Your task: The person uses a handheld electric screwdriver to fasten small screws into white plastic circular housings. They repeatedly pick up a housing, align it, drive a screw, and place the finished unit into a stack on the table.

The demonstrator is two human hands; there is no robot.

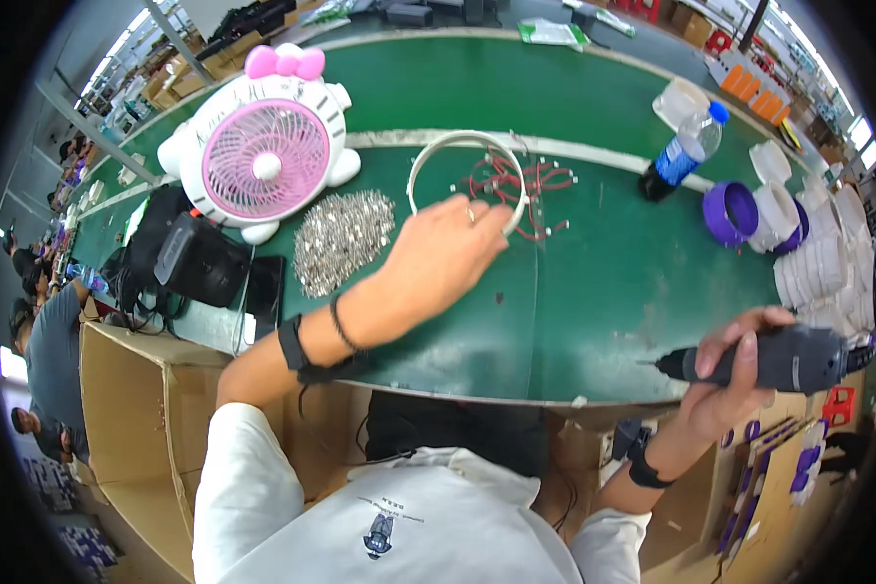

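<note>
My left hand (448, 255) reaches across the green table and grips the near edge of a white plastic ring (441, 143), fingers closed over the rim. The ring stands tilted up, and a tangle of thin red wires (504, 181) with small white connectors shows through and beside it. To the left of that hand is a heap of small silvery screws (344, 241). Off to the right, over the table's near edge, my right hand (730, 375) is wrapped around a black electric screwdriver (798, 358). Its thin bit points left, touching nothing.
A white and pink fan (266, 161) with a bow stands at the back left, beside a black box-shaped device (200, 261). At right are a bottle of dark drink (684, 154), a purple ring (730, 214) and stacked white rings (813, 270). A cardboard box (127, 409) sits below left.
</note>
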